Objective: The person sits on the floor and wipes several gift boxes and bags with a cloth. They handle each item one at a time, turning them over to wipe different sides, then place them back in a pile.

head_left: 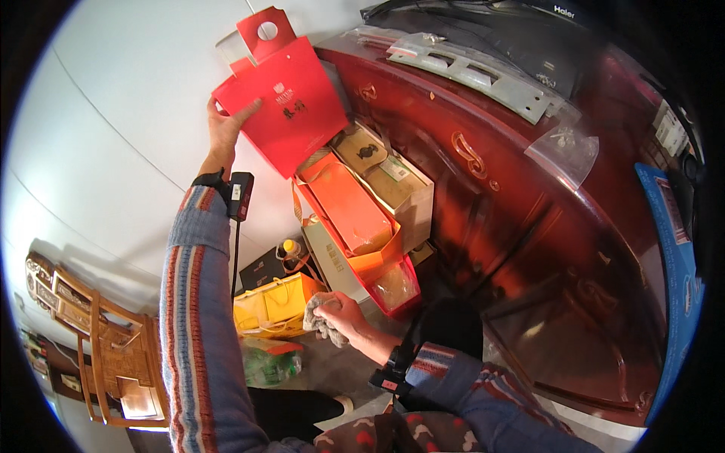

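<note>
My left hand (226, 127) grips the left edge of a red gift box (294, 106) with a handle cut-out on top. Its thumb lies across the front and its other fingers go behind. Crumpled in my closed right hand (343, 315) is a grey cloth (323, 330), held low beside a yellow gift bag (279, 303). Below the red box stands an open orange gift bag (350, 204), next to a tan box (381, 170).
A dark red wooden cabinet (483, 204) fills the right, with a metal strip (476, 75) and plastic bags on top. Behind these is a black television (513, 38). Green bottles (273, 368) stand on the floor; a wooden chair (113, 347) is at left.
</note>
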Motion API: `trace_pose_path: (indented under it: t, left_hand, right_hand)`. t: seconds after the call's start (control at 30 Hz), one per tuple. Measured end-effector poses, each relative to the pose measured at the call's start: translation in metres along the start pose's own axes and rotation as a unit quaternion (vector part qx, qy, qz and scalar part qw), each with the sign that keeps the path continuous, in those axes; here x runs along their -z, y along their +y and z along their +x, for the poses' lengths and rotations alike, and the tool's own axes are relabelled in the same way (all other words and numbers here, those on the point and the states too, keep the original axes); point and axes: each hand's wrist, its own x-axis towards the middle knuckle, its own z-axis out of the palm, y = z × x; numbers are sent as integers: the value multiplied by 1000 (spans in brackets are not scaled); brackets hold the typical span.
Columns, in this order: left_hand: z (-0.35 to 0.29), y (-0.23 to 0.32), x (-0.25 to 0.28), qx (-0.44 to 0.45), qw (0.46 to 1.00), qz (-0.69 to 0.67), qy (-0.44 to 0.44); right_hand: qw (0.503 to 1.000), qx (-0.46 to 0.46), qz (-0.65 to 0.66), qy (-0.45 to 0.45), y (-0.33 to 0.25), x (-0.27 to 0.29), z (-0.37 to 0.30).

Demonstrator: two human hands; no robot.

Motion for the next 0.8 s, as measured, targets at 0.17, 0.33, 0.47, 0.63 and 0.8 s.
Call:
trace_pose_path:
  t: [0.17, 0.33, 0.47, 0.63, 0.8]
  left_hand:
    - [-15, 21, 31, 18, 993, 14, 112]
    - [-106, 47, 78, -31, 990, 40, 129]
    - [-225, 57, 120, -28, 980, 45, 191]
    - [-365, 47, 145, 57, 959, 3, 277]
    - [-452, 25, 120, 123, 961, -70, 240]
  right_hand:
    - [999, -37, 33, 21, -4, -3, -4]
    - [997, -45, 66, -3, -10, -8, -13]
    - [991, -28, 130, 21, -6, -24, -18]
    - [935, 324, -103, 105, -20, -41, -32]
    - [767, 558, -307, -82, -32, -59, -64]
